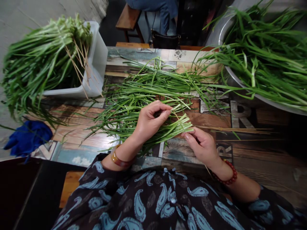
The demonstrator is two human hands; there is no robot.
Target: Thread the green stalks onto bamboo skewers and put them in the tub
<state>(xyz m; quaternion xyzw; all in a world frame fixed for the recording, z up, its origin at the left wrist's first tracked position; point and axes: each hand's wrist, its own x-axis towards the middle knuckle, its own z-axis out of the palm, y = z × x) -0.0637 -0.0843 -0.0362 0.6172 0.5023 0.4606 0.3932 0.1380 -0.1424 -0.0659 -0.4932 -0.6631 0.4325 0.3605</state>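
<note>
A bunch of garlic chives [175, 127] lies on the table in front of me, its pale cut ends pointing right. My left hand [152, 119] is closed over the bunch, thumb and forefinger pinched at a thin straw-coloured strand that crosses the stalks. At the pale ends, my right hand [202, 145] is also pinched; a length of the strand shows below it, though its fingertips partly hide the grip. Loose chives [148, 86] spread across the table just beyond both hands.
A white bin [99, 64] heaped with chives, thin strands across them, stands at left. At right is a large metal basin [223, 35] of chives. More strands [244, 130] lie right of my hand. Blue gloves [30, 135] sit at far left. Someone's legs [164, 14] show beyond the table.
</note>
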